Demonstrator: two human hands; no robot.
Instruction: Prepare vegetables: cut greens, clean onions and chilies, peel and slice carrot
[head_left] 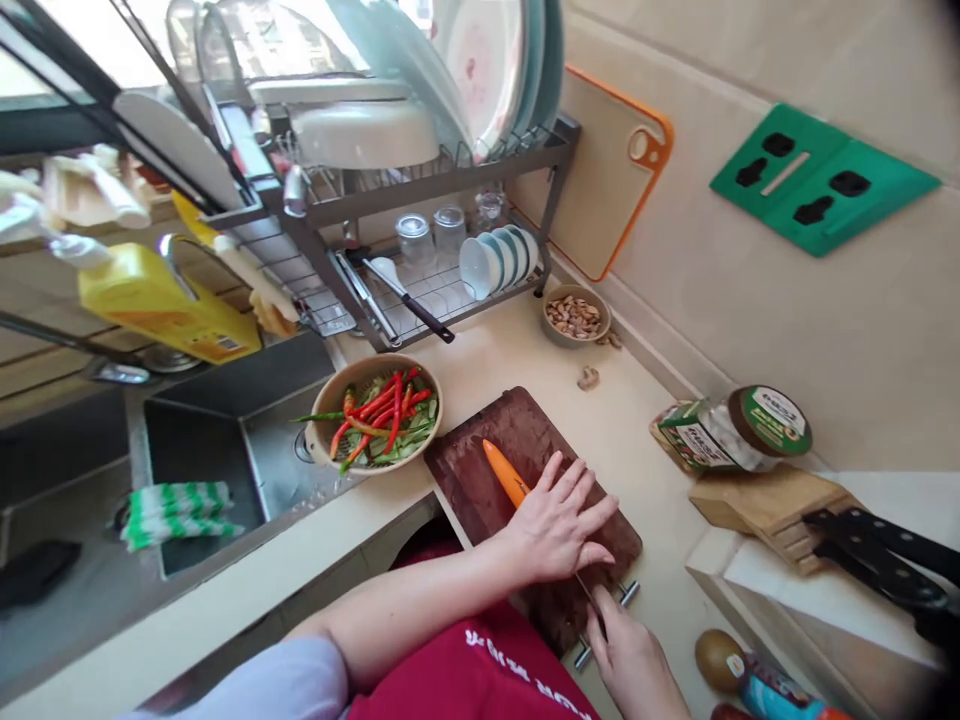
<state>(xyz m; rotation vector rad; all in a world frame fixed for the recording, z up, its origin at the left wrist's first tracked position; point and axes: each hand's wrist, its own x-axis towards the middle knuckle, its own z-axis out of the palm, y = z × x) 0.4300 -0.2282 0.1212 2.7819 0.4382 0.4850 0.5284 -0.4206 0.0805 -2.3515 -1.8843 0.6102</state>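
Observation:
A dark brown cutting board [517, 430] lies on the pale counter. An orange carrot [503, 471] rests on it, pointing away from me. My left hand [559, 522] lies on the near end of the carrot, its fingers stretched out flat. My right hand [634, 660] is closed around a knife handle at the board's near edge. The thin blade [585, 590] runs under my left hand. A tan bowl [379, 412] of red and green chillies sits left of the board, by the sink.
A steel sink [217, 440] with a green-striped cloth [176, 512] is on the left. A dish rack [420, 200] with plates and cups stands behind. A small bowl of nuts [575, 316], a jar [731, 430], a knife block [780, 510] and a kiwi [716, 657] lie to the right.

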